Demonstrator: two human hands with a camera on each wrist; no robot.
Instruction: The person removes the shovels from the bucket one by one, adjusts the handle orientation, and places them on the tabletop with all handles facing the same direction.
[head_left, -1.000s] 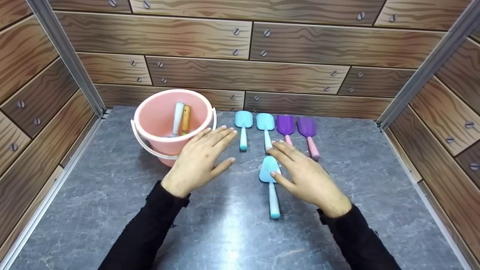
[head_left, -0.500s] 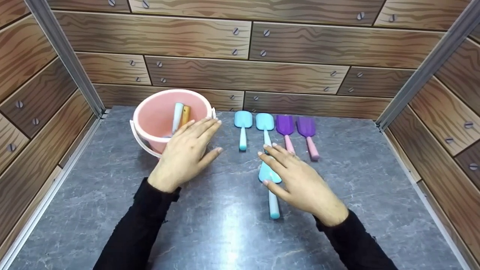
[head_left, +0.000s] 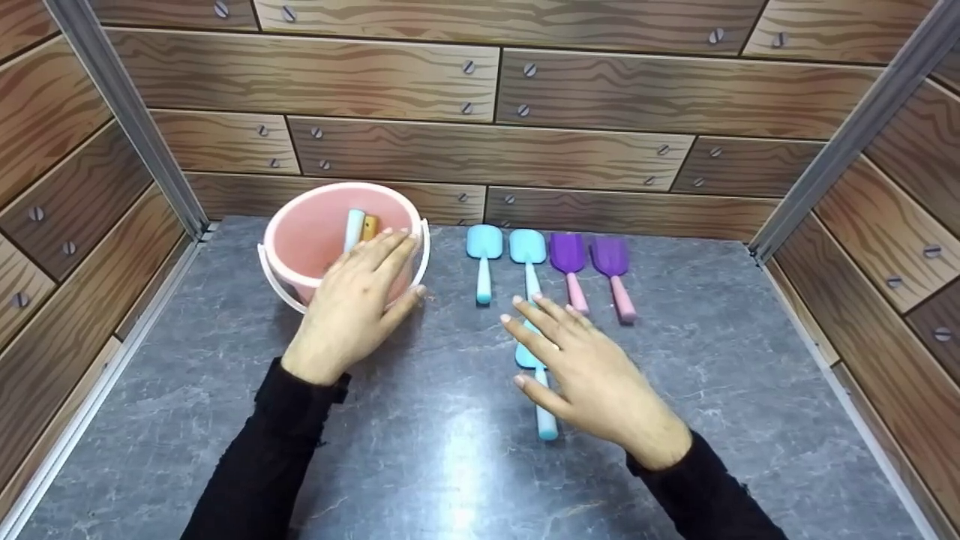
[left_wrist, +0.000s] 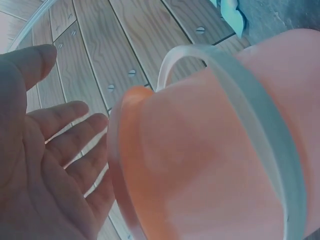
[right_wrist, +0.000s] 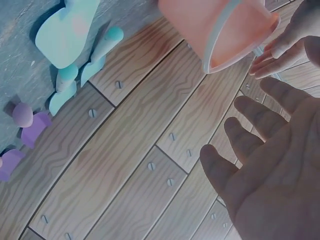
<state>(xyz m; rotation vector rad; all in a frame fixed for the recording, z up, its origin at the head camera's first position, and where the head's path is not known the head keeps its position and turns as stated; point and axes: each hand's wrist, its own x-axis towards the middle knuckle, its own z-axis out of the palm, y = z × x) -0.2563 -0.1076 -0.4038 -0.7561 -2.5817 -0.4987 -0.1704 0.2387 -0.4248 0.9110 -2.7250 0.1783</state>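
My left hand (head_left: 352, 304), its fingers straight, hovers at the near right rim of a pink bucket (head_left: 315, 225). In the left wrist view the palm faces the bucket's rim and nothing is held. Inside the bucket stand a light blue handle (head_left: 354, 229) and a yellow-orange handle (head_left: 370, 227); their lower ends are hidden. My right hand (head_left: 592, 375) is spread over a light blue toy shovel (head_left: 546, 416), overlapping part of its blade and handle in the head view. From the right wrist view, that palm holds nothing.
Behind the hands, a row on the grey table (head_left: 720, 375) has two light blue shovels (head_left: 484, 242) (head_left: 528, 246) and two purple-bladed shovels with pink handles (head_left: 568, 253) (head_left: 610, 256). Wood-patterned walls (head_left: 600, 90) enclose the back and sides. The bucket's white handle (head_left: 424, 259) hangs down.
My left hand has drawn left and now covers more of the bucket's near rim. The right hand has shifted slightly left and toward me. Bucket and shovels stay where they were.
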